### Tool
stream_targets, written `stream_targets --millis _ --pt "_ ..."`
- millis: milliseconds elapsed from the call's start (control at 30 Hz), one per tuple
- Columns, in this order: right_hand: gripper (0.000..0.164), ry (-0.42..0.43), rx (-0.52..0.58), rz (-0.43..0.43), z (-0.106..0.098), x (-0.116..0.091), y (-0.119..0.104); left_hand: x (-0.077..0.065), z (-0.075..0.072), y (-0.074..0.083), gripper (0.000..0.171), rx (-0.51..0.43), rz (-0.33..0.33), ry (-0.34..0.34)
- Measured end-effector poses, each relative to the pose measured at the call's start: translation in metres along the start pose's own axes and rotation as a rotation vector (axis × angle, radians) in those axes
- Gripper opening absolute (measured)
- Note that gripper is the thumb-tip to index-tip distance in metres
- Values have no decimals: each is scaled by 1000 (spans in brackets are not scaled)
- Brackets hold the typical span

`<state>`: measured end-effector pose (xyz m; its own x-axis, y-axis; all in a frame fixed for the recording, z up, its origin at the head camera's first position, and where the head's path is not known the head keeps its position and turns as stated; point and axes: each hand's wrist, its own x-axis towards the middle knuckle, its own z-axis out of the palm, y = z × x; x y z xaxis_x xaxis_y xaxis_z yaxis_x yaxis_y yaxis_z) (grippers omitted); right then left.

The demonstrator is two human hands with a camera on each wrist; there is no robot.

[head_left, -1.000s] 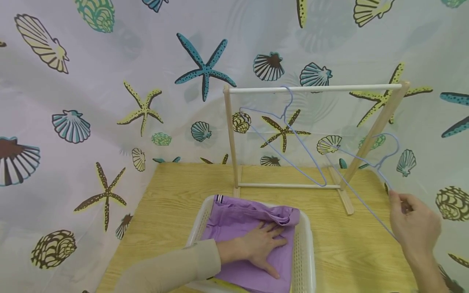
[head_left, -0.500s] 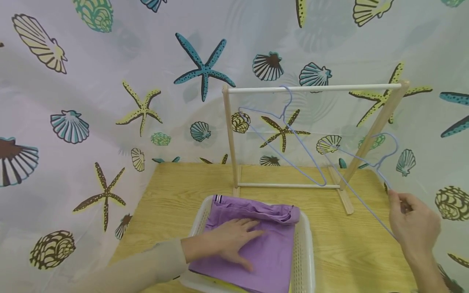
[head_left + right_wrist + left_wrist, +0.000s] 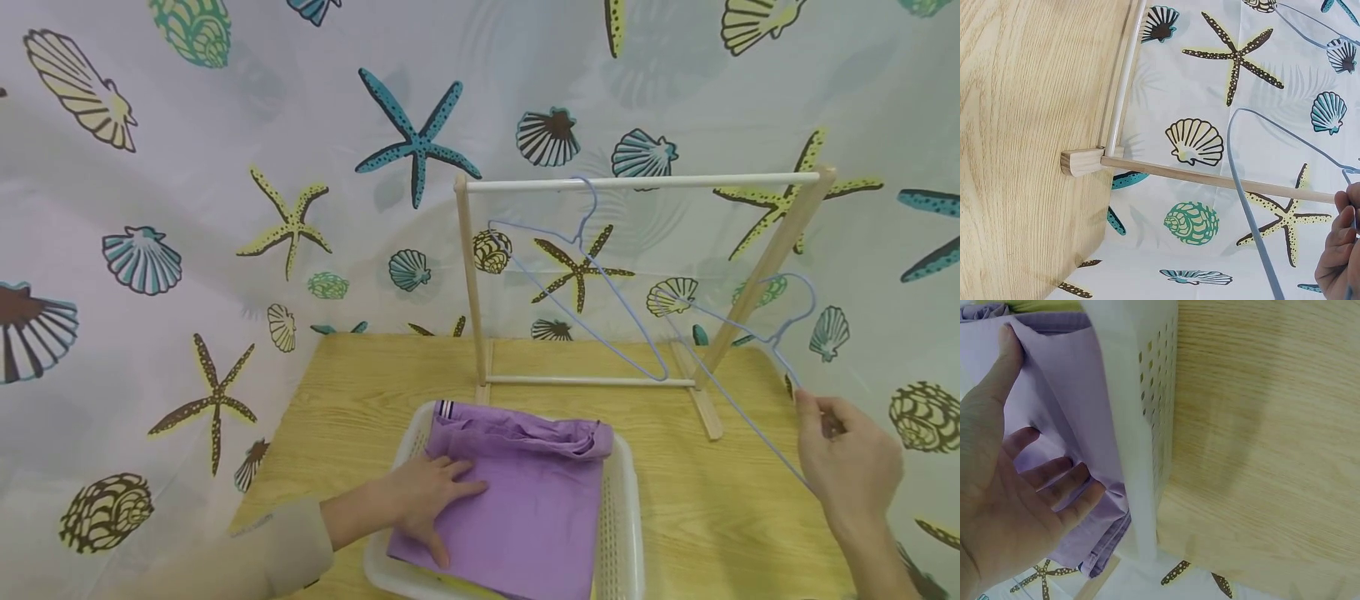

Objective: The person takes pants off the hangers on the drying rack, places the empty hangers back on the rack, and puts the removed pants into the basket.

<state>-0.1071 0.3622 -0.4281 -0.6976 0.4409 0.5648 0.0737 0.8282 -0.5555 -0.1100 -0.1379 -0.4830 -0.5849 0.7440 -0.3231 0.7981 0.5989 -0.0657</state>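
A folded purple garment (image 3: 532, 508) lies in a white plastic basket (image 3: 632, 508). My left hand (image 3: 422, 498) rests on the garment's left side with fingers spread. In the left wrist view, its thumb and fingertips touch the purple cloth beside the basket wall (image 3: 1129, 425), and the fingers are slightly bent. Off to the right, my right hand (image 3: 851, 454) pinches a thin blue clothes hanger (image 3: 776, 339) by one sloping arm, holding it in the air. The right wrist view shows that hand (image 3: 1340, 244) only at the edge, with the hanger's wire (image 3: 1249, 209) crossing the frame.
Behind the basket stands a small wooden rack with a white top rod (image 3: 697, 181). Another blue hanger (image 3: 579, 240) hangs from it. Something yellow-green (image 3: 1041, 305) shows beneath the garment. A shell-and-starfish curtain (image 3: 187, 350) surrounds the wooden table (image 3: 367, 367).
My left hand has slid left across the purple garment, from its middle to its left edge. The right hand and its hanger have stayed in place.
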Motion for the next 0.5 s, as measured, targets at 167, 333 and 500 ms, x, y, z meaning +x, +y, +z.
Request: stream_targets --millis 167,333,500 --pt "37 -9 -6 -4 0 -1 0 3 8 2 111 10 -5 31" --pt "36 -1 -3 -11 0 -1 1 5 18 3 111 33 4 78" --pt "37 4 -6 -13 1 0 0 7 27 4 110 58 2 115"
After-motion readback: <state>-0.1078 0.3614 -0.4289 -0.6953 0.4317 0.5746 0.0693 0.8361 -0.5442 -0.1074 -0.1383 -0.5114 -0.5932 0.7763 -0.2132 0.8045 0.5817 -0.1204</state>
